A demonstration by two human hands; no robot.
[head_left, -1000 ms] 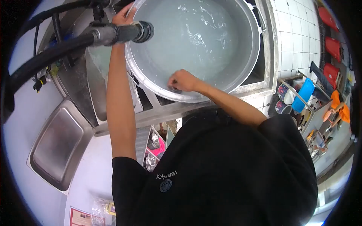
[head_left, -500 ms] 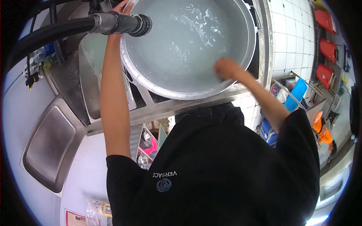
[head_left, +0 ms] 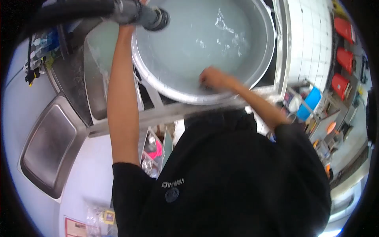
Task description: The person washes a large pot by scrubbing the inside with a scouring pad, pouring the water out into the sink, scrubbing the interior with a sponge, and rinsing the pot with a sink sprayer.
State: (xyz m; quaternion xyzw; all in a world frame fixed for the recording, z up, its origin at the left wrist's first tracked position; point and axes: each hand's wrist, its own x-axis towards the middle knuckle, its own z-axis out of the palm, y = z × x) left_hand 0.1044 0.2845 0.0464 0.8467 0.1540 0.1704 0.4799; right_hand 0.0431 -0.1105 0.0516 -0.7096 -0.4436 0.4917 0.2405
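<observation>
A large round metal pot holds cloudy water with patches of glare. Over the near part of its inside, my right hand is closed around something small and dark, blurred and too hidden to make out. My left hand is at the pot's left rim, mostly hidden behind a grey nozzle on a black hose. Its fingers barely show, so their grip cannot be made out.
Under the pot runs a metal frame. To the left are a basin and a steel tray. Red containers line the far right, near a blue item. A pink item lies on a shelf below.
My right hand swept right along the near side of the pot, then came back toward the middle. My left arm stays beside the rim, its hand now more hidden by the nozzle. The view shifted slightly.
</observation>
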